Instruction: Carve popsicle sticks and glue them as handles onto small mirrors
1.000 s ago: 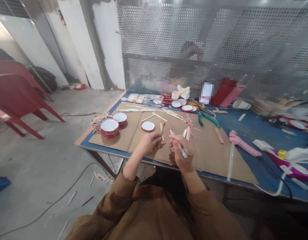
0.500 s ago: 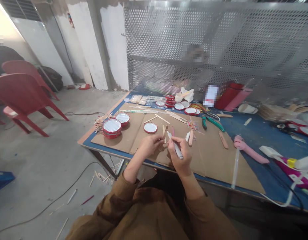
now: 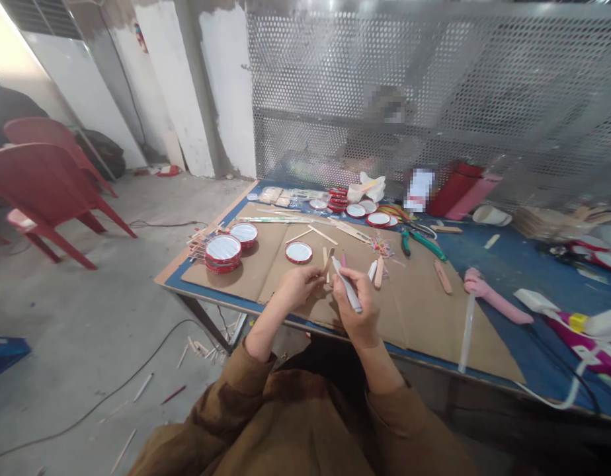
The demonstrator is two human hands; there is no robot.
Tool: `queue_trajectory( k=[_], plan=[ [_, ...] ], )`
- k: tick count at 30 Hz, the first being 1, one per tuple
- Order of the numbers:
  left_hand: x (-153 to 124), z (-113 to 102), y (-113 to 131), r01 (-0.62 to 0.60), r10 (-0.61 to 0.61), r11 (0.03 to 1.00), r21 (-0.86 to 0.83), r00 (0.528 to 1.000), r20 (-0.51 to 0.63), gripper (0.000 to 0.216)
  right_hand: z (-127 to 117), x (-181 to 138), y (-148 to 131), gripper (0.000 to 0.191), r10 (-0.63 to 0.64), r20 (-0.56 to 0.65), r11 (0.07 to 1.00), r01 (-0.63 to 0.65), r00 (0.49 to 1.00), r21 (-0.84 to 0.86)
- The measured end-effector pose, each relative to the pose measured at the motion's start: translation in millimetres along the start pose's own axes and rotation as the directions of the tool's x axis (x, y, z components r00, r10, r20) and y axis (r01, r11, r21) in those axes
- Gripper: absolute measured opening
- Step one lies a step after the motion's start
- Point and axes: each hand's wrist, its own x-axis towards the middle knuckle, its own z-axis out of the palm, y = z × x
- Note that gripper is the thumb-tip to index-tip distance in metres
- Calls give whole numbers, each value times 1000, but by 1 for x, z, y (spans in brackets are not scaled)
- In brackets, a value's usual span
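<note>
My left hand [image 3: 300, 287] is closed, pinching a flat wooden craft stick [image 3: 328, 262] that points up and away. In my right hand [image 3: 359, 307] is a slim white squeeze tube [image 3: 347, 285], gripped with its narrow tip close to the upper end of the stick. I cannot tell whether tip and stick touch. Both hands hover over the near edge of a brown cardboard sheet [image 3: 414, 317]. Just beyond the left hand lies a small round red-rimmed drum [image 3: 299, 252] with a white face. Another white tube [image 3: 372, 270] and a wooden piece [image 3: 379, 272] rest right of the right hand.
Stacked red-rimmed drums [image 3: 223, 254] stand at the left. Green-handled pliers [image 3: 424, 244], colored strings [image 3: 381, 246] and loose sticks lie farther back. On the right are a pink tool [image 3: 498, 299] and cables. A perforated metal screen [image 3: 330, 79] rises behind the table.
The white tube's tip has shifted slightly up and toward the stick's end. My hands otherwise stay nearly in place, and the things on the table look unmoved.
</note>
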Motion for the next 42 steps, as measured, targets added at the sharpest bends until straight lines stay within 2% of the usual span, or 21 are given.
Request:
queue_trajectory(
  k=[29, 42],
  plan=[
    [0, -1, -1, -13, 13, 1000, 20, 1000, -15, 21, -1, -1, -1, 15, 48, -10, 999, -48, 999, -5],
    [-1, -2, 2, -8, 8, 1000, 12, 1000, -5, 22, 0, -2, 2, 16, 70, 20, 997, -70, 997, 12]
  ],
)
